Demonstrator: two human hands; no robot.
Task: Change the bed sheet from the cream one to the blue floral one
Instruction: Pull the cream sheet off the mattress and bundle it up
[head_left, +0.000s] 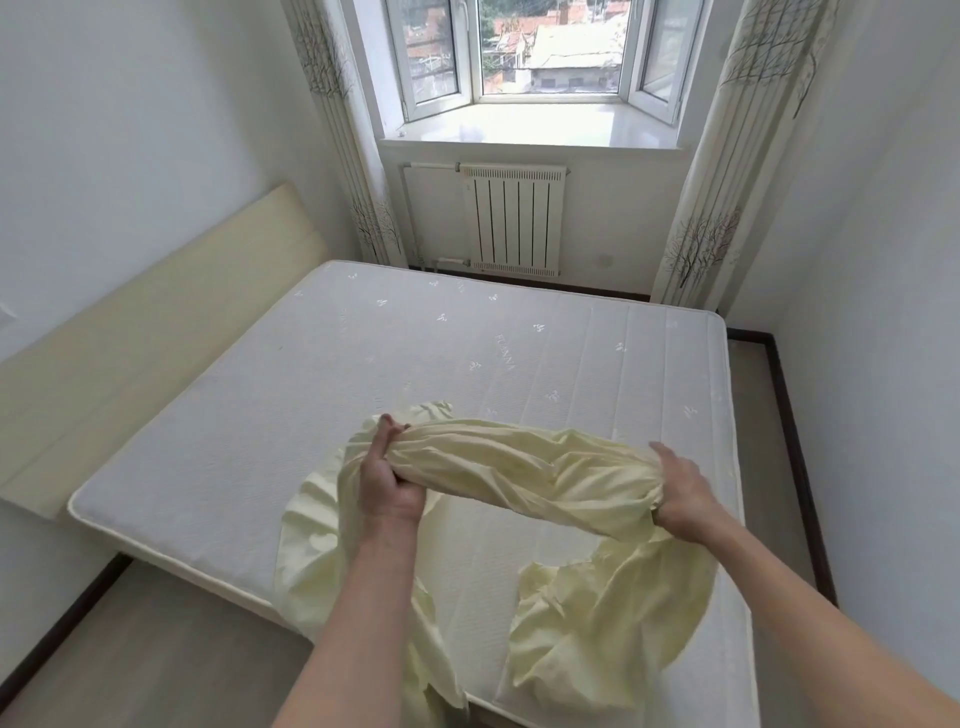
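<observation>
The cream sheet (524, 470) is bunched into a thick roll held above the near part of the bare white mattress (395, 343). My left hand (387, 475) grips the roll's left end, and my right hand (680, 493) grips its right end. Loose folds of the sheet hang from both ends, draping over the mattress's near edge and down toward the floor. No blue floral sheet is in view.
A cream headboard (150, 332) runs along the left wall. Beyond the bed are a white radiator (514, 218), a bay window (540, 52) and tree-patterned curtains (711, 171) on both sides. Narrow strips of grey floor (156, 639) border the bed at left and right.
</observation>
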